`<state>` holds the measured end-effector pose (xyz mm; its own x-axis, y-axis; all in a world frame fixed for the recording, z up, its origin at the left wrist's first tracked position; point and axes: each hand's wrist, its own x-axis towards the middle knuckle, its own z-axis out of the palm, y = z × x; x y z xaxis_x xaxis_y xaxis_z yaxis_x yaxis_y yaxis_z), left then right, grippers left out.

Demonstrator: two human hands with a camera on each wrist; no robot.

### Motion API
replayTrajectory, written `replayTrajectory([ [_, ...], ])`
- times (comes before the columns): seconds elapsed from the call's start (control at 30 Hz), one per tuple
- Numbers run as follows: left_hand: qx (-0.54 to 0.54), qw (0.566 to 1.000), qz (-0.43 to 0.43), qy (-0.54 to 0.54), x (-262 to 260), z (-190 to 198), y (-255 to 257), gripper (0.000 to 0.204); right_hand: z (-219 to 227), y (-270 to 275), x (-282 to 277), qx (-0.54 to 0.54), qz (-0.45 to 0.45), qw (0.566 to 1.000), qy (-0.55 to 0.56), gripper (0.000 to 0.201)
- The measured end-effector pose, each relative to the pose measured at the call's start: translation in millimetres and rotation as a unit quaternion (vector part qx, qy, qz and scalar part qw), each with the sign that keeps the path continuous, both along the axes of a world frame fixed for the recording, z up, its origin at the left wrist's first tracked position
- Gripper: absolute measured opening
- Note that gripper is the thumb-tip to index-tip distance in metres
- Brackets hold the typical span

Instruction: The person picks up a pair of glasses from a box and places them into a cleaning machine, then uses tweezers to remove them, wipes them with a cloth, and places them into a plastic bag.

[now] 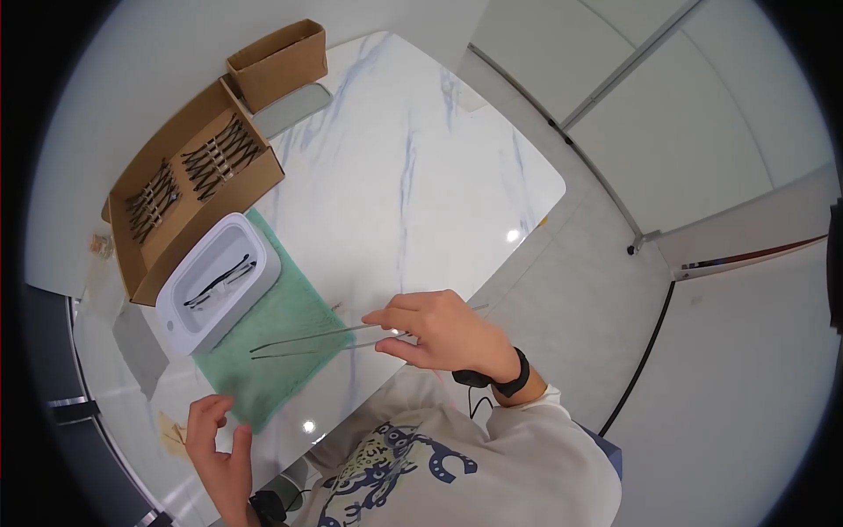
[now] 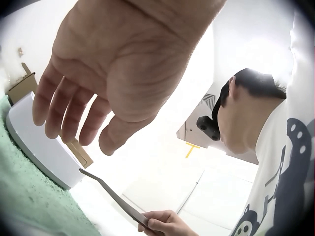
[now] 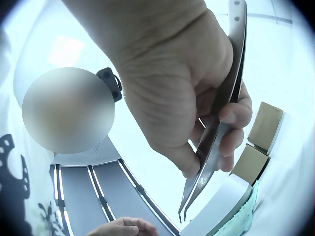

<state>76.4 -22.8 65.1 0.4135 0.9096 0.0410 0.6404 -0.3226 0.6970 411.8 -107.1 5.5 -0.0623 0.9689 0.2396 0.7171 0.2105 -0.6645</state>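
My right hand (image 1: 443, 329) pinches long metal tweezers (image 1: 307, 337) between thumb and fingers. Their thin bent tips stand slightly apart over the green cloth (image 1: 294, 307). In the right wrist view the tweezers (image 3: 224, 105) slant down past the fingers. My left hand (image 1: 219, 452) holds nothing and hovers by the cloth's near left corner; its fingers (image 2: 71, 115) are loosely bent in the left wrist view. On the cloth's far left part sits a white oval tub (image 1: 263, 285), and inside lie glasses with dark, thin arms (image 1: 215, 283).
Behind the tub, a shallow cardboard box (image 1: 198, 211) holds two rows of folded glasses (image 1: 219, 158). A smaller cardboard box (image 1: 281, 70) stands at the far end beside a grey flat piece (image 1: 294, 110). The white marbled table (image 1: 395, 176) has its right edge beyond my right hand.
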Motion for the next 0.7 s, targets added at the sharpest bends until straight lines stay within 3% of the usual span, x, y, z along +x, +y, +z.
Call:
replayTrajectory([
  [0.17, -0.065, 0.998, 0.012, 0.005, -26.1, -12.6, 0.3, 0.035, -9.8, 7.4, -15.1, -0.016, 0.010, 1.000, 0.016, 0.027],
  [0.4, -0.075, 0.997, 0.004, -0.006, -54.4, -29.2, -0.4, 0.033, -8.1, 23.1, -30.6, -0.052, 0.011, 0.996, 0.073, 0.026],
  [0.7, -0.099, 0.995, -0.006, -0.014, -64.1, -37.0, 1.2, 0.032, -7.2, 42.0, -25.3, 0.002, 0.024, 1.000, 0.002, 0.027],
])
